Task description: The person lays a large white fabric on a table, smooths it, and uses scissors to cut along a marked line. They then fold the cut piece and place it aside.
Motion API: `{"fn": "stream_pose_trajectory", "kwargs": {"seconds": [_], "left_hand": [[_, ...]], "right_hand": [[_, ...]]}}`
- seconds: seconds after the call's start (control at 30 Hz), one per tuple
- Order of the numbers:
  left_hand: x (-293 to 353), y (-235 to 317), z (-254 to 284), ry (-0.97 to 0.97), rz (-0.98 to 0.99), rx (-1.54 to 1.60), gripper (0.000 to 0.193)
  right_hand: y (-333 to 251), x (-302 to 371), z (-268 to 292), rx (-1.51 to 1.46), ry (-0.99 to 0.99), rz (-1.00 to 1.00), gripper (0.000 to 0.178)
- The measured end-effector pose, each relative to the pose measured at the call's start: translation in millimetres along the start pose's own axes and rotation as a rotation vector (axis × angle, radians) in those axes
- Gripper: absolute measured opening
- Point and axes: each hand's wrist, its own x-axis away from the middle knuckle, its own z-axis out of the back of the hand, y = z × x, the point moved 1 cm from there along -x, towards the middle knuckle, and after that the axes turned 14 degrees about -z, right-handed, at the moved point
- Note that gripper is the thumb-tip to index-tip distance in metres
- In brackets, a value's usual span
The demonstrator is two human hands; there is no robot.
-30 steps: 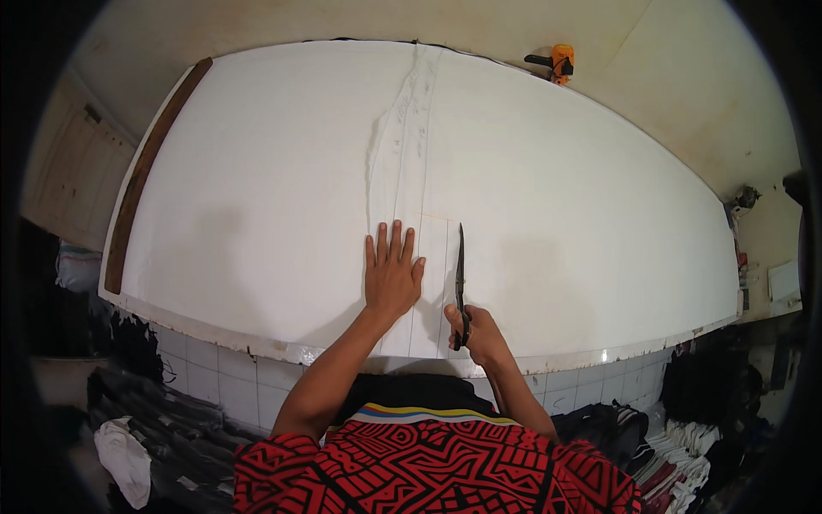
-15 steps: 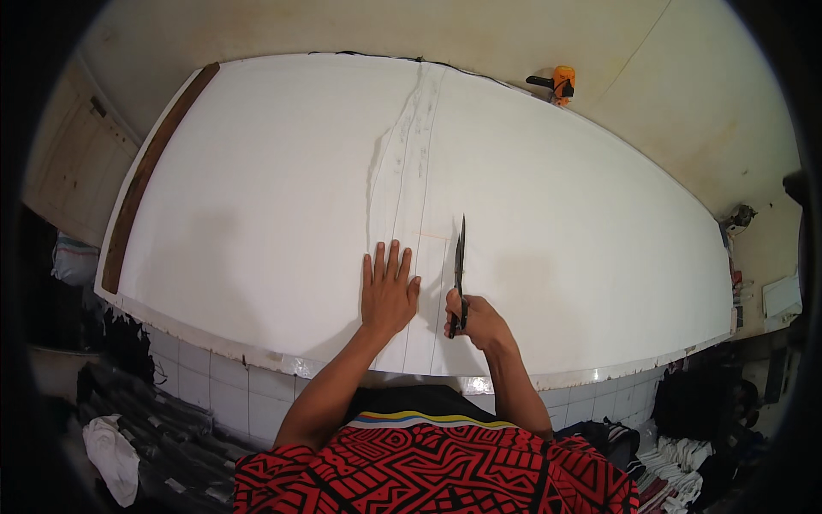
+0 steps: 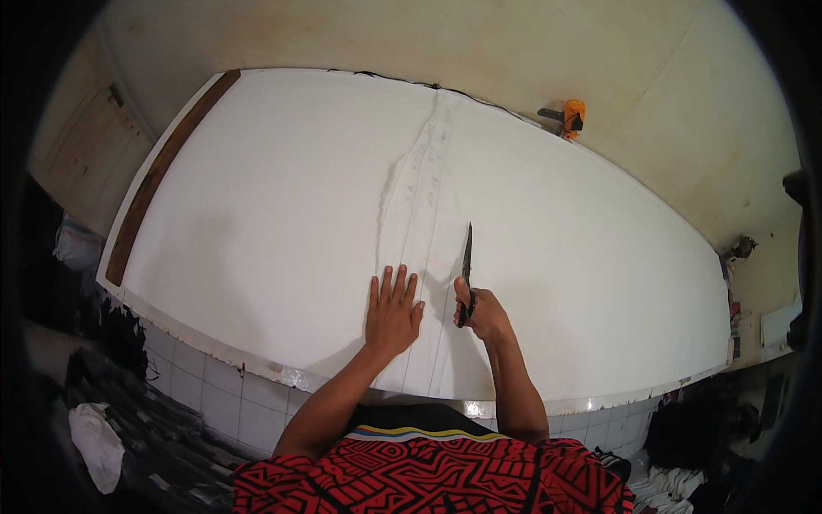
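Note:
White cloth or paper (image 3: 599,257) covers the long table, with thin drawn lines running from its near edge to the far side. My left hand (image 3: 392,317) lies flat on it beside these lines, fingers stretched out and slightly spread. My right hand (image 3: 484,315) is closed round the handles of dark scissors (image 3: 468,250), just right of the lines. The scissor blades point away from me and look closed or nearly so. Left of the lines, an uneven, ragged edge (image 3: 387,184) runs through the white material. Whether the scissors touch the sheet is hard to tell.
A brown wooden strip (image 3: 175,171) lies along the table's left end. At the far edge sit an orange and black tool (image 3: 573,118) and a dark cable (image 3: 437,86). Dark garments or bundles (image 3: 137,437) lie below left, with a white cloth (image 3: 96,445) on them.
The view has tilted, so the table sits lower in it. My right hand with the scissors has moved a little farther from me over the sheet. My left hand stays flat.

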Motion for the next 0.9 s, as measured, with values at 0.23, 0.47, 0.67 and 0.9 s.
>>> {"fn": "stream_pose_trajectory", "kwargs": {"seconds": [0.23,0.47,0.67,0.9], "left_hand": [[0.3,-0.7,0.8,0.005,0.004,-0.008,0.060],[0.6,-0.4,-0.2,0.067,0.019,0.025,0.057],[0.4,-1.7,-1.9,0.119,0.051,0.074,0.049],[-13.9,8.5,6.5,0.360,0.325,0.019,0.042]], "right_hand": [[-17.2,-21.3,5.9,-0.015,-0.073,-0.056,0.078],[-36.5,-36.5,11.9,-0.001,-0.028,-0.065,0.077],[-52.6,-56.0,16.0,-0.020,-0.040,-0.070,0.078],[-68.4,-72.7,26.3,-0.009,-0.068,-0.093,0.076]]}}
